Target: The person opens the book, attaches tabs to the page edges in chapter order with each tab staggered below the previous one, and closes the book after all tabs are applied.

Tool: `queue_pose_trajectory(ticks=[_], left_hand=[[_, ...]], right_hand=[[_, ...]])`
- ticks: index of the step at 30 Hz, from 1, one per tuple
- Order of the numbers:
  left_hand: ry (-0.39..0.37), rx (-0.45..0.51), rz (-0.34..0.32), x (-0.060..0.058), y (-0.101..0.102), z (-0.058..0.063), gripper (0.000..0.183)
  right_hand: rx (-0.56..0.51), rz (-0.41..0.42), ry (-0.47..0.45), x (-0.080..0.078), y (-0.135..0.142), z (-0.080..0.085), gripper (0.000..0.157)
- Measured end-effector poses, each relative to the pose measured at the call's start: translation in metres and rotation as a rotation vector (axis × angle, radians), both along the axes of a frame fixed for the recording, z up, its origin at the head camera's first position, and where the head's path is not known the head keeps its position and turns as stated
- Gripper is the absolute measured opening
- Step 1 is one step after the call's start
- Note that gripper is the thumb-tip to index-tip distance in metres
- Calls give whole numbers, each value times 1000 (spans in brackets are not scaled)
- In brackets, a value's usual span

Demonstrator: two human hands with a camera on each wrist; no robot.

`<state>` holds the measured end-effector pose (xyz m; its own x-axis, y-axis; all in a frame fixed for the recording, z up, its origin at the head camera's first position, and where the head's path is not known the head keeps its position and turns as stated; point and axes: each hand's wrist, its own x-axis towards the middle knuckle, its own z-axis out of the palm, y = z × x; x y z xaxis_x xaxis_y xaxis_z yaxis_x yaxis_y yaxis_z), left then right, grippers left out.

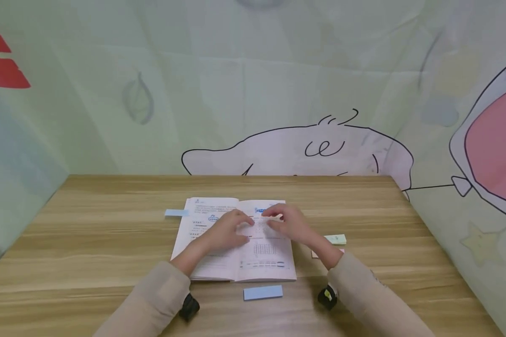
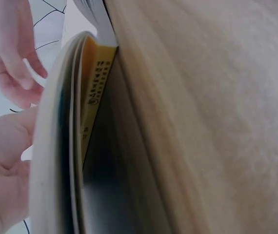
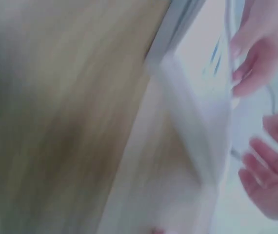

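Note:
An open book [image 1: 263,269] with printed pages lies on the wooden table. My left hand [image 1: 227,230] is over its middle, thumb and fingers apart and pointing right across the fold. Above the right page is my right hand [image 1: 293,224], its fingers loosely bent toward the left, thumb apart from them. Nothing shows between the fingers of either hand. The left wrist view has the left hand [image 2: 5,165] beside the raised page edges, with a yellow inner cover [image 2: 92,92] below. In the right wrist view the right hand [image 3: 270,170] is beyond the blurred book edge.
A blue sticky strip [image 1: 176,213] juts from the book's left edge. In front of the book lies a blue sticky-note pad [image 1: 263,292]. Green notes [image 1: 336,239] and a pink note [image 1: 315,254] are by the right forearm. Behind the table [image 1: 109,224] hangs a printed cloth [image 1: 194,93].

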<state>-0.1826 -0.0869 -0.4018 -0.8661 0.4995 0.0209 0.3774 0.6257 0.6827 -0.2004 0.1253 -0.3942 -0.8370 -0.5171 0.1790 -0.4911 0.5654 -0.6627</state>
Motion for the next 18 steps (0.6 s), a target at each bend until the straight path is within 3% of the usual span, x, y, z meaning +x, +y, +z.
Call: queue_pose_trajectory(ticks=[2,5,10,18], left_hand=[[-7,-19,-6,2,1,0,34],[-20,-47,-17,4,3,0,38],[-17,-84,-38,5,3,0,45],[10,-134,-79,3,2,-3,55]], right_hand=[[31,-110,-23,-7,5,-4,26],[97,-189,-77,-13,11,-11,40],[169,-182,-128,-18,15,-18,57],[207,-187,-127,-18,11,-19,56]])
